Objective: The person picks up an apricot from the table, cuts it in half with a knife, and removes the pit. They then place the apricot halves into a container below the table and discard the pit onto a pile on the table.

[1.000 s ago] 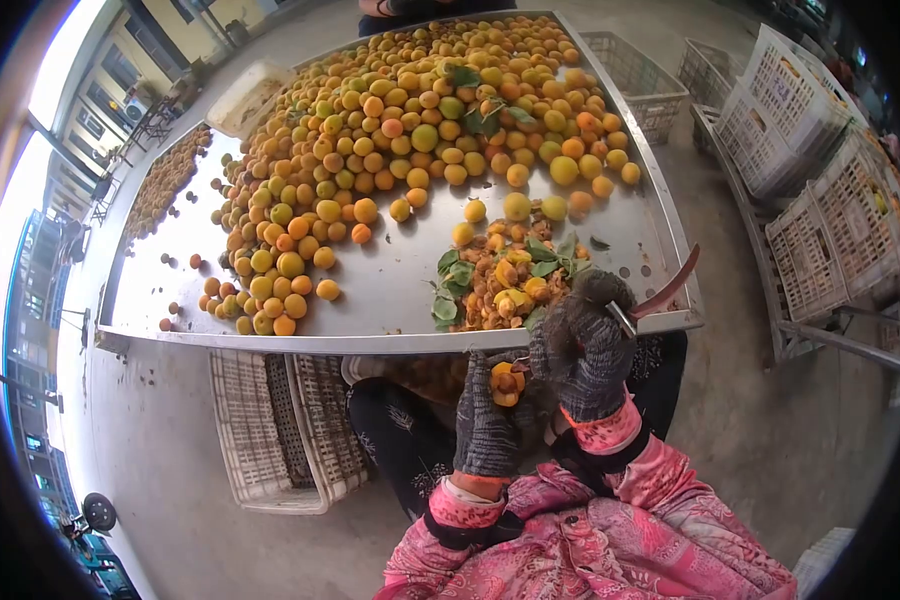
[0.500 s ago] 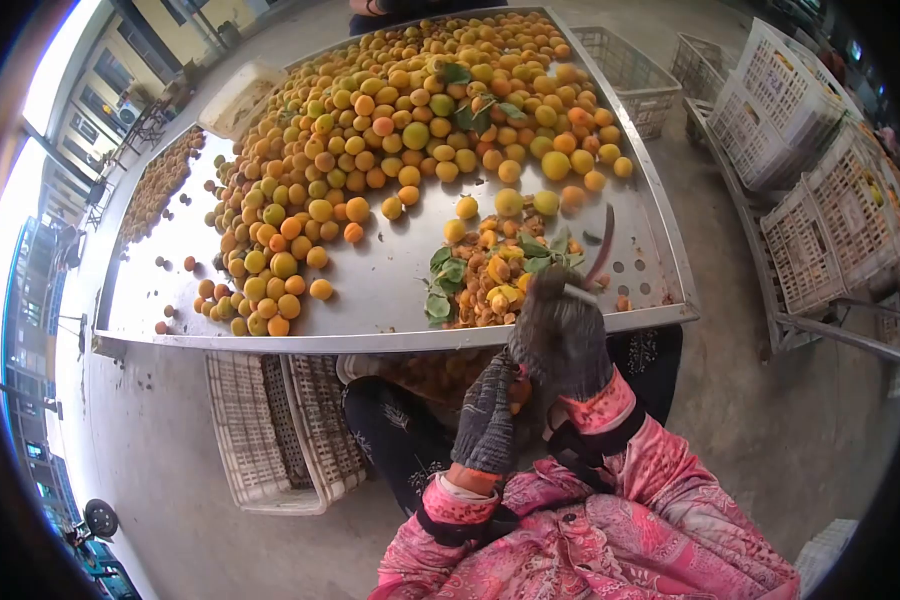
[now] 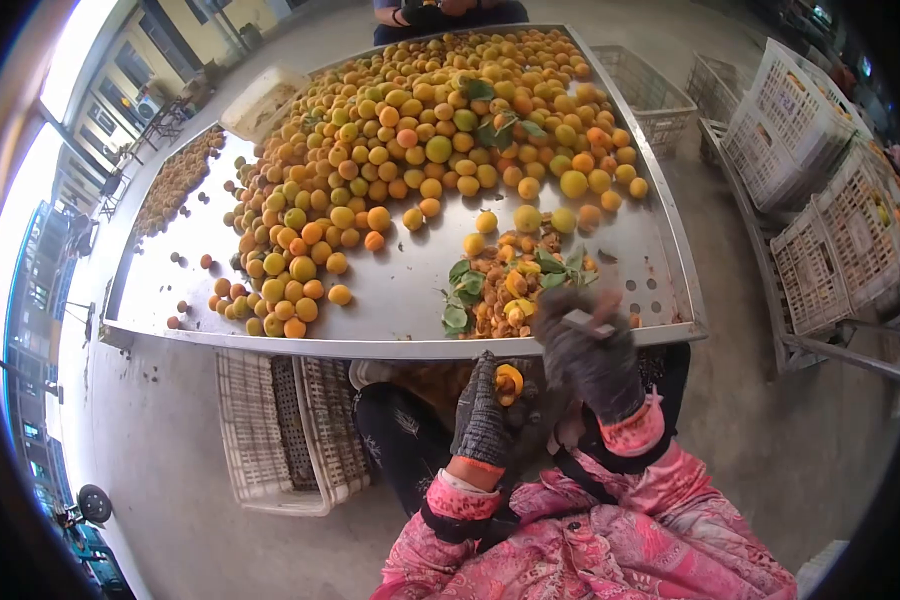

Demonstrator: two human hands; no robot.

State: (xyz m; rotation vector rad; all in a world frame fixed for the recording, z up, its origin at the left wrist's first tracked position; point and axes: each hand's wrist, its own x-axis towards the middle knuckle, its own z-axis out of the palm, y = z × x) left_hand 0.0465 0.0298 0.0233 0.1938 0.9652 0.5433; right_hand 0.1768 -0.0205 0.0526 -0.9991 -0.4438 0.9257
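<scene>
My left hand (image 3: 482,420), in a dark grey knitted glove, is closed around a cut apricot (image 3: 508,382) just below the table's front edge. Its orange flesh shows between thumb and fingers. To the right, my right hand (image 3: 595,360), gloved too and blurred by motion, is closed on a small pale strip-like tool (image 3: 588,324); its kind is too smeared to make out. That hand overlaps the table edge. Just beyond it lies a heap of torn apricot pieces (image 3: 500,310) with green leaves (image 3: 460,300) beside it.
Whole apricots (image 3: 400,150) cover much of the metal table (image 3: 400,290). Below its edge stand white plastic crates (image 3: 315,430) and a container between my knees. More crates (image 3: 830,240) are stacked on a rack at right. Another person's hands (image 3: 440,10) show across the table.
My hands have moved apart: the right one up and right, the left one staying low. The cut apricot now shows in my left hand. The view has shifted slightly.
</scene>
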